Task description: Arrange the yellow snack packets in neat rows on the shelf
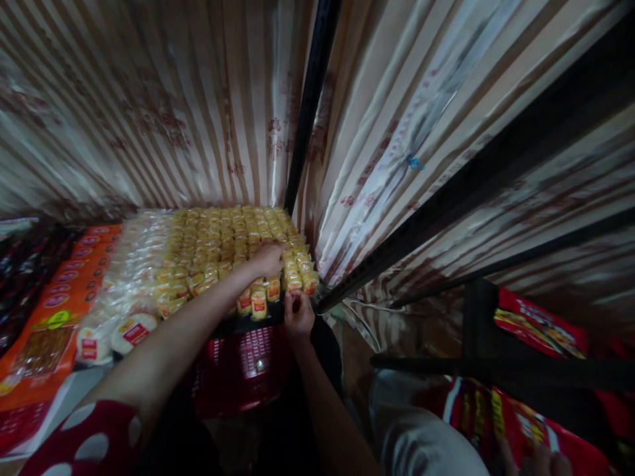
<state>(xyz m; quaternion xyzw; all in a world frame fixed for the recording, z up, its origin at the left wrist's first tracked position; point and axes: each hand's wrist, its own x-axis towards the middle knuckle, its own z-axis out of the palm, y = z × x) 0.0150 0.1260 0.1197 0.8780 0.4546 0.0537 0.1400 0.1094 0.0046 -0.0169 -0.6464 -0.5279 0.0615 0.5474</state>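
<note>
Small yellow snack packets (213, 231) with red labels stand in tight rows on a dark shelf. My left hand (269, 258) reaches over them near their right side. Its fingers look curled down among the packets, and what they pinch is hidden. Lower and to the right, my right hand (299, 316) is at the front edge of the rows. Its thumb and forefinger close on the lower end of a yellow packet (293, 281). Just left of it, a front packet (258, 304) stands upright with its label facing me.
Left of the rows lie clear bags of white items (133, 330) and an orange package (54, 304). Below hangs a red plastic basket (243, 363). Dark metal posts (310, 99) stand before striped sheeting. At lower right, another person's hand (538, 459) touches red packages (526, 423).
</note>
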